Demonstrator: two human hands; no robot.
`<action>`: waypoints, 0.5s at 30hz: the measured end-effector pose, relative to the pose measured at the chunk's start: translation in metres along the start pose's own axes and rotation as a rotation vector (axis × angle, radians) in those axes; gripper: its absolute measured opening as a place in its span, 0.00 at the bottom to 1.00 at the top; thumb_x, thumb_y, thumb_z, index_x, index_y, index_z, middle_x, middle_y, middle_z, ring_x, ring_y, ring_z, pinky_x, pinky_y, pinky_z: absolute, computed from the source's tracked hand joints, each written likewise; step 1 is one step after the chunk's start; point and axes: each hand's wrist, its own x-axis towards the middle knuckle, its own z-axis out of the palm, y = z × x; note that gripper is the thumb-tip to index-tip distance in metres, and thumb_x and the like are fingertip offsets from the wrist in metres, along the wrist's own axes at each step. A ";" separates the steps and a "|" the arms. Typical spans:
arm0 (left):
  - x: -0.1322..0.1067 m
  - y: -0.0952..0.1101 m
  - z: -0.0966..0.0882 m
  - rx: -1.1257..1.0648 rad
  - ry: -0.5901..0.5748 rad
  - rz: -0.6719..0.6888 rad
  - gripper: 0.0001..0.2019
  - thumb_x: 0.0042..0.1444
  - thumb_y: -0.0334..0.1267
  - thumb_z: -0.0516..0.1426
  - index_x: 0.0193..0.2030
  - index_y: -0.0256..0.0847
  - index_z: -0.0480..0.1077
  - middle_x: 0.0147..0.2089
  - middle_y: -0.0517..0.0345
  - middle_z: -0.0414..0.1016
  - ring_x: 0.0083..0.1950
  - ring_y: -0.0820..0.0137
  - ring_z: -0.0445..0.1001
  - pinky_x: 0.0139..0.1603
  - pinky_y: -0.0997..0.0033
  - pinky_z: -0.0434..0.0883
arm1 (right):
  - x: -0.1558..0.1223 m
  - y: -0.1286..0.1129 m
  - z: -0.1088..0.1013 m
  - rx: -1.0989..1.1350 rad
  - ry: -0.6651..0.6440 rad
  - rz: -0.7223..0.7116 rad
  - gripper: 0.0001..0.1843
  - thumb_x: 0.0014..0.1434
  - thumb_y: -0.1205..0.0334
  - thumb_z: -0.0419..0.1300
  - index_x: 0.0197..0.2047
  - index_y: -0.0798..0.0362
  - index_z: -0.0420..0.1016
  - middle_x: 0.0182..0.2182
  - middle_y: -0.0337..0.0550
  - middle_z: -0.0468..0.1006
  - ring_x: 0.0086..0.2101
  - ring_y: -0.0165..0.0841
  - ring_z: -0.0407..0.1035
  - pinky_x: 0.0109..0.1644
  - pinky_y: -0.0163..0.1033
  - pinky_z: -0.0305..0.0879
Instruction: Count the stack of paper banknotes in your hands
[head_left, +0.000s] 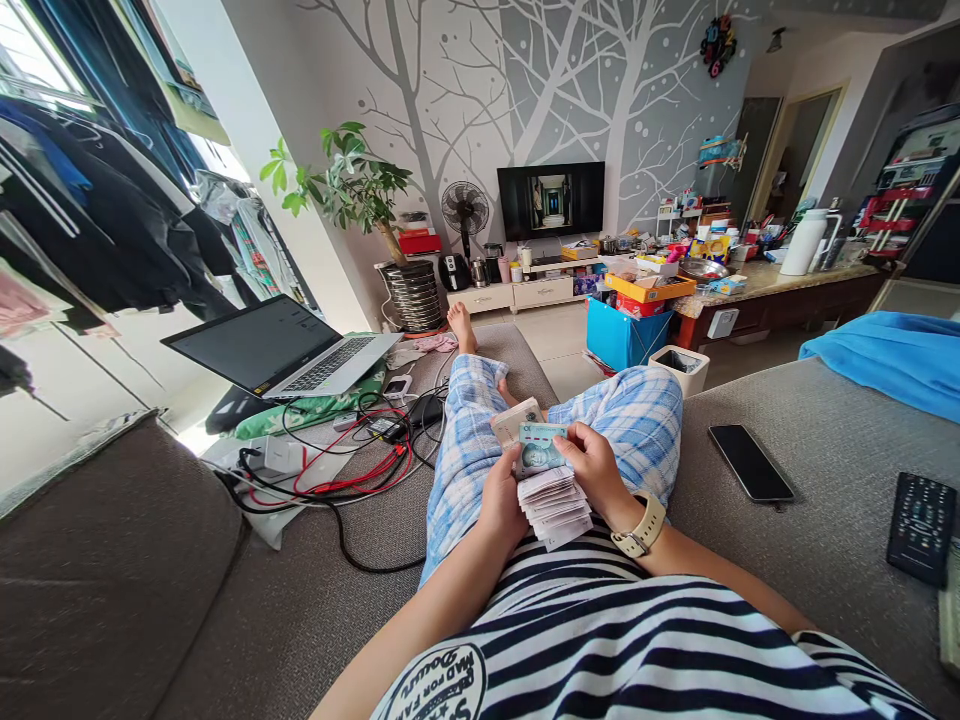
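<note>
Banknotes (553,505): Handling and Grip

Head view: the notes sit above the lap (469,465). The left hand (504,497), curled, clamps their left edge; the right hand (598,468) pinches the teal note's (541,456) right edge. Paper should prove light, flexible, tearable; grip at edges.

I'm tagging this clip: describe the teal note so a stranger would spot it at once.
On the grey sofa, find the blue-and-white plaid trousers. In front of them, the left hand and the right hand hold the note between them. It alone is teal with a printed portrait; the pale fanned slips sit below it, the beige paper above.
</note>
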 end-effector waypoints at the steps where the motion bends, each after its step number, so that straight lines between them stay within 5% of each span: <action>1: 0.000 0.000 0.001 -0.013 -0.001 -0.007 0.11 0.52 0.35 0.58 0.41 0.32 0.73 0.31 0.50 0.79 0.30 0.62 0.78 0.37 0.62 0.75 | 0.000 0.000 0.000 0.015 -0.005 -0.002 0.16 0.57 0.53 0.58 0.24 0.51 0.61 0.21 0.33 0.60 0.24 0.29 0.55 0.28 0.35 0.52; 15: 0.002 -0.002 0.003 -0.040 -0.062 0.048 0.10 0.54 0.37 0.57 0.40 0.33 0.73 0.34 0.50 0.81 0.37 0.59 0.80 0.44 0.60 0.75 | -0.005 -0.011 0.002 0.208 -0.062 0.014 0.15 0.57 0.52 0.58 0.25 0.51 0.63 0.21 0.33 0.60 0.23 0.29 0.53 0.27 0.35 0.52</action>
